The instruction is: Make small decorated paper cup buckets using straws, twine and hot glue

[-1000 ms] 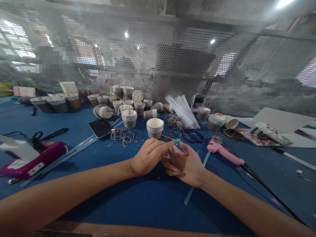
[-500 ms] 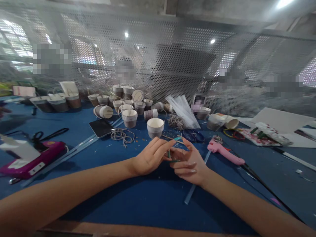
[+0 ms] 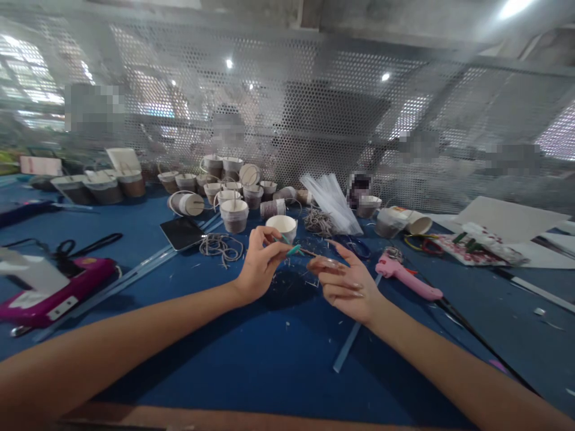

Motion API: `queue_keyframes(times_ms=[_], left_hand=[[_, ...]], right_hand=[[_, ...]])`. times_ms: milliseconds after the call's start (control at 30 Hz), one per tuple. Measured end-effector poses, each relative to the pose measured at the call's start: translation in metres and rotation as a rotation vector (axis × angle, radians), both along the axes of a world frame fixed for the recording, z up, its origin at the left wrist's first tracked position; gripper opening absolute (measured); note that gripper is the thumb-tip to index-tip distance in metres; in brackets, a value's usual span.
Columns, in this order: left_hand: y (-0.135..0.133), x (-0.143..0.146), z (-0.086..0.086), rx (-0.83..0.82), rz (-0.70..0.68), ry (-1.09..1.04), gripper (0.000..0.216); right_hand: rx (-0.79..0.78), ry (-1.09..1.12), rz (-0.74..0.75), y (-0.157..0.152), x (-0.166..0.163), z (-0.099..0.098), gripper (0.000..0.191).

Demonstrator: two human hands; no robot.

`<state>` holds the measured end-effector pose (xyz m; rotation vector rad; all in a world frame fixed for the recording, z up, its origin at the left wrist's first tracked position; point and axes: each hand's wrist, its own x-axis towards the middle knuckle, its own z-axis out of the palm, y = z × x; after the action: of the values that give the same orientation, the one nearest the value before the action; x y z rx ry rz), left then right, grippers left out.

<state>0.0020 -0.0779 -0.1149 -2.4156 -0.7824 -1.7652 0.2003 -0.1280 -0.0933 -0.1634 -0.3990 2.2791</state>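
Observation:
My left hand (image 3: 260, 263) is raised over the blue table, its thumb and fingers drawn together in a pinch. Teal shows at these fingertips, perhaps long nails; whatever lies between them is too small to make out. Across a small gap is my right hand (image 3: 344, 281), its index finger stretched out and the others loosely bent, with nothing visible in it. Just behind the hands stands a white-rimmed small bucket (image 3: 282, 225), partly hidden by my left fingers. A thin brown stick (image 3: 309, 254) shows between the hands; I cannot tell whether it is touched.
Small buckets (image 3: 233, 214) crowd the back, near a cord bundle (image 3: 318, 221) and clear plastic strips (image 3: 331, 203). At right lies a pink glue gun (image 3: 411, 277) with its cable. A purple power strip (image 3: 58, 293), a black phone-like slab (image 3: 182, 232) and loose cord (image 3: 221, 248) are at left.
My hands have come apart. The left moved back left and up with its fingers pinched; the right stayed near its place and its fingers spread slightly. A dark blue shape appeared at far left.

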Motion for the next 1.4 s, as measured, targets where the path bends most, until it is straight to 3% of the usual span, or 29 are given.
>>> queue_keyframes(times_ms=[167,367,500,667,933,1200,1400], left_hand=[[0.009,-0.006,0.0,-0.081,-0.169,0.094,0.012],[0.004,-0.004,0.002,-0.014,-0.02,0.215,0.027],[0.004,-0.001,0.001,-0.022,0.076,0.249,0.023],[0.001,-0.003,0.002,-0.021,-0.01,0.261,0.026],[-0.017,0.004,0.002,0.216,-0.158,0.126,0.032],[-0.019,0.004,-0.002,0.245,-0.127,0.134,0.027],[-0.019,0.004,-0.003,0.269,-0.13,0.136,0.024]], right_hand=[[0.123,-0.112,-0.041,0.004,0.003,-0.003,0.03],[0.1,-0.055,0.048,0.002,0.0,0.001,0.014],[0.025,0.018,0.072,0.001,-0.002,0.0,0.028],[0.013,0.033,0.092,0.0,-0.003,-0.003,0.038],[-0.005,-0.007,0.142,0.001,-0.01,-0.015,0.04],[0.046,0.006,0.23,-0.004,-0.017,-0.019,0.037],[0.03,0.01,0.289,-0.003,-0.017,-0.02,0.047]])
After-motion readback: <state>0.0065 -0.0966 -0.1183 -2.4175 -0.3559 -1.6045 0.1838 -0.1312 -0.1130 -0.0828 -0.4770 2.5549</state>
